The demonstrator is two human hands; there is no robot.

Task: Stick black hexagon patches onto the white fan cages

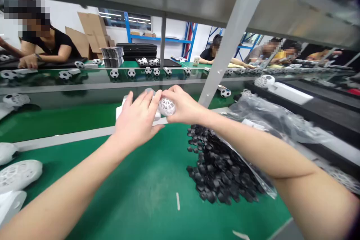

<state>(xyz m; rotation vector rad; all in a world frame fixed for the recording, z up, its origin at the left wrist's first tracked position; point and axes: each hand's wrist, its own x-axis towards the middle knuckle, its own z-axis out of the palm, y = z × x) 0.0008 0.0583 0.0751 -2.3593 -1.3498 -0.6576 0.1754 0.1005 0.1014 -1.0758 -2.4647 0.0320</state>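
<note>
Above the front edge of the conveyor is a white plastic part with a round, latticed head (167, 106). My right hand (181, 104) grips that head from the right, thumb and fingers curled round it. My left hand (137, 117) lies over the part's flat white body (118, 113), fingers stretched along it and thumb sticking out below. Its palm hides most of the body. Below my right forearm, a heap of small black plastic pieces (222, 168) spreads over the green bench (140, 195), spilling beside a clear plastic bag (270, 116).
Similar white latticed parts (21, 174) lie at the left edge. A slanting metal post (225, 52) stands right of my hands. Black-and-white football pieces (114, 73) line the far side. Another latticed part (264, 81) rests on black trays at right. Several co-workers sit opposite.
</note>
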